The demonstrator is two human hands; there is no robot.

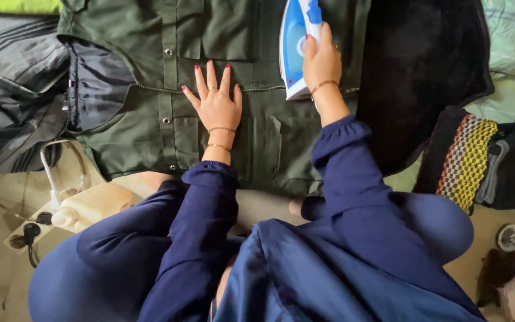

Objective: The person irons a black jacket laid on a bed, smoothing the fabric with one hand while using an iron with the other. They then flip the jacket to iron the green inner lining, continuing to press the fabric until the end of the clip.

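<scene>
The right hand [322, 59] wraps its fingers around the iron [296, 45], mid-jacket. The left hand [216, 101], fingers spread, flattens the green jacket [150, 89]. Ironing looks partly done.

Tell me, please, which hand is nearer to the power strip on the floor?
The left. The left hand lies flat on the green jacket, up and to the right of the power strip. The right hand grips the iron, farther right.
</scene>
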